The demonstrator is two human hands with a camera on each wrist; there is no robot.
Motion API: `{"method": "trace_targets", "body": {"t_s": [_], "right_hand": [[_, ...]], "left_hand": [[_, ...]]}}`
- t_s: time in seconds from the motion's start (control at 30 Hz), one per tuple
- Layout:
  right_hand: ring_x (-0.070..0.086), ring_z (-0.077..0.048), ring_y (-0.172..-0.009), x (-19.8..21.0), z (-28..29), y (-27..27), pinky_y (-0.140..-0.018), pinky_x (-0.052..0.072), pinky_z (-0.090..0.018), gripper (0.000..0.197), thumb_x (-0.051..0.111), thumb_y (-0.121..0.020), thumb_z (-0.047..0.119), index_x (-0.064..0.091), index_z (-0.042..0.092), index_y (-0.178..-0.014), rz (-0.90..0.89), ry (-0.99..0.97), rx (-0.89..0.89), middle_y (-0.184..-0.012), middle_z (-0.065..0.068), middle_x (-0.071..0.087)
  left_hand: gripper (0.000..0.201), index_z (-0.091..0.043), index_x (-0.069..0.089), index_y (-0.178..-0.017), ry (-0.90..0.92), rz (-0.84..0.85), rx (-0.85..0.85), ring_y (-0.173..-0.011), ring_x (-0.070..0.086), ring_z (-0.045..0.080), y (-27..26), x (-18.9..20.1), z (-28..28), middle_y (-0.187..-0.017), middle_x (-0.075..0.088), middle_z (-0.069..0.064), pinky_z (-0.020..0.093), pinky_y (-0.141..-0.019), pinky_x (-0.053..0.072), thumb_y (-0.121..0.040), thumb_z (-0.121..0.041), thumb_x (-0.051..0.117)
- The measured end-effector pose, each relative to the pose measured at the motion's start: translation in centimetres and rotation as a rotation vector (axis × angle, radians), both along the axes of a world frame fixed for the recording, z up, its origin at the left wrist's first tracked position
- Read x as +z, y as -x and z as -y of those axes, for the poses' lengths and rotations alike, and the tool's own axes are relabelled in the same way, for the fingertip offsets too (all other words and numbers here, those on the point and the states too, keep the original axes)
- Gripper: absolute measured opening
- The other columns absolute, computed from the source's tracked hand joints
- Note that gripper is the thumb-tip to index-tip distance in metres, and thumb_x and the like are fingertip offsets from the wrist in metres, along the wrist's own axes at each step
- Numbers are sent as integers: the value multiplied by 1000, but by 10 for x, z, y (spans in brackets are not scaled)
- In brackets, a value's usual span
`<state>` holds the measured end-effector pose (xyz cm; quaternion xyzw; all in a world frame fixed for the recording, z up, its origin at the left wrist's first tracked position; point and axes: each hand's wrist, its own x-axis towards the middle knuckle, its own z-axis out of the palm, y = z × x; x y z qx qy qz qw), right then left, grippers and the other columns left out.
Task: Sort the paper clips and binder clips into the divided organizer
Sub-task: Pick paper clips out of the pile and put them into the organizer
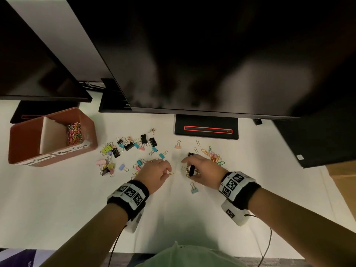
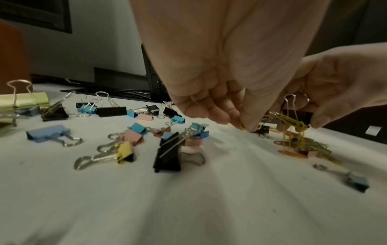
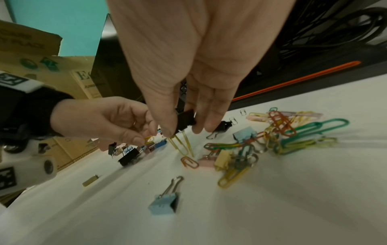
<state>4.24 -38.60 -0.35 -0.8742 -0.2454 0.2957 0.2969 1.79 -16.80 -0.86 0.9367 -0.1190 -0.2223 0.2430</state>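
Observation:
My left hand (image 1: 165, 173) pinches a small yellow paper clip (image 1: 170, 173) between thumb and fingertips just above the white desk; the clip (image 2: 241, 126) shows at the fingertips in the left wrist view. My right hand (image 1: 189, 169) grips a black binder clip (image 1: 191, 170) between thumb and fingers, with yellow paper clips (image 3: 181, 144) dangling from it. The red divided organizer (image 1: 19, 132) stands at the far left, its right compartment holding coloured paper clips (image 1: 74, 133). Binder clips (image 1: 133, 145) lie scattered left of my hands. A heap of paper clips (image 1: 213, 156) lies beyond my right hand.
A large dark monitor (image 1: 212, 54) overhangs the back of the desk, its stand base (image 1: 206, 128) behind the clips. A second monitor (image 1: 34, 70) sits at the back left. A light blue binder clip (image 1: 194, 189) lies near my right wrist. A cardboard box (image 1: 342, 182) is at the right edge.

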Motion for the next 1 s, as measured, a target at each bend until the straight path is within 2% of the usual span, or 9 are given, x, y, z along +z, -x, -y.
{"method": "trace_targets", "body": {"t_s": [0.13,0.2,0.33,0.43,0.53,0.63,0.77,0.87,1.0], "right_hand": [[52,-18,-112,7,6,-2,-98,44,-27,56,67,-83,15,42,21,-133,32,-50,-34,-126,-3,46],[52,-17,-111,10,9,-3,-97,45,-29,56,67,-83,15,42,20,-133,46,-61,-67,-124,-4,48],[55,-15,-108,15,14,-3,-96,48,-31,56,69,-81,18,44,19,-131,49,-94,-88,-120,-4,54],[55,-13,-105,16,15,-3,-94,49,-30,54,68,-83,19,44,19,-131,72,-110,-60,-117,-4,54],[53,-10,-103,17,14,-1,-95,50,-30,53,67,-84,18,43,19,-131,72,-143,-52,-117,-4,54],[55,-13,-106,18,13,-1,-98,49,-31,53,66,-85,16,42,19,-131,45,-153,-64,-119,-4,53],[54,-15,-110,19,13,-5,-100,47,-32,51,67,-84,15,44,20,-129,29,-128,-65,-121,-3,53],[54,-14,-110,17,13,-7,-99,47,-33,53,68,-82,13,44,22,-129,28,-102,-48,-119,-3,53],[55,-14,-110,17,11,-7,-98,48,-33,54,68,-82,10,44,23,-128,20,-97,-41,-119,-2,54]], "left_hand": [[22,-22,54,-109,108,-95,79,-83,55,10,6,2,10,-90,61,-3,21,-76,39,-88,-19,58],[23,-22,54,-109,119,-100,75,-83,56,11,7,-1,14,-90,61,-3,23,-75,45,-87,-22,60],[11,-15,63,-94,212,-57,100,-80,56,10,8,-6,25,-86,56,-6,22,-72,44,-84,-22,63],[6,-18,62,-80,351,-65,145,-92,57,7,7,-9,29,-101,54,-7,22,-75,49,-81,-20,68],[11,-21,59,-74,474,-182,213,-107,55,5,5,-7,33,-120,55,-13,22,-84,50,-81,-20,67],[8,-20,60,-78,567,-286,302,-101,62,10,3,-4,35,-113,63,-10,25,-83,49,-82,-20,66],[11,-16,61,-76,723,-405,393,-94,67,17,-1,1,33,-105,67,2,33,-81,56,-82,-7,66],[7,-9,62,-79,766,-439,439,-87,68,17,-3,6,31,-98,70,6,29,-76,56,-82,-3,65],[9,-11,63,-78,707,-386,435,-80,66,13,-7,8,27,-88,71,8,24,-72,53,-79,-4,69]]}}
